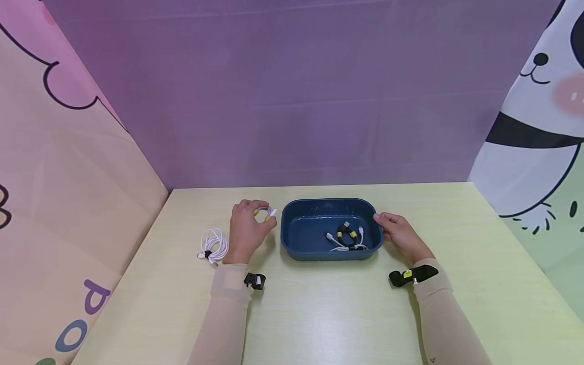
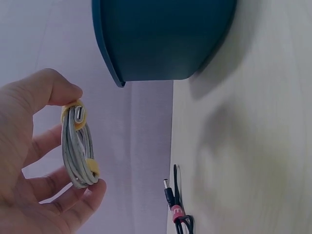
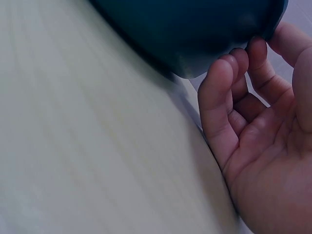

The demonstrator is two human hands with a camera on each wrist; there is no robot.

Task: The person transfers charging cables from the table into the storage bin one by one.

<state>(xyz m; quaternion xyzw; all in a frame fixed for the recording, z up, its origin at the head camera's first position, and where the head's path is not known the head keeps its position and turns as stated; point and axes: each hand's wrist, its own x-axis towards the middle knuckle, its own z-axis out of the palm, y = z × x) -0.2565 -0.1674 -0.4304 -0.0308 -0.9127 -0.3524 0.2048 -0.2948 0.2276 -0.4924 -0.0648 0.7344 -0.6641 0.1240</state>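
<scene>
My left hand [image 1: 246, 230] holds a coiled white cable [image 2: 78, 146] between thumb and fingertips, raised left of the blue bin [image 1: 310, 256]. Yellow ties bind the coil, and a metal plug end shows near my thumb in the left wrist view. At the bin's right end, my right hand [image 1: 401, 235] pinches the rim, thumb on top and fingers curled beneath it. Inside the bin lie a black cable [image 1: 340, 235] with yellow ties and a white cable [image 1: 337, 249] with its connectors sticking up.
Left of my left hand, another coiled white cable [image 1: 216, 246] with a black tie lies on the pale wooden table [image 1: 319, 314]. A black cable [image 2: 176, 197] with a pink tie and barrel plug shows in the left wrist view. A purple backdrop [image 1: 319, 101] stands behind.
</scene>
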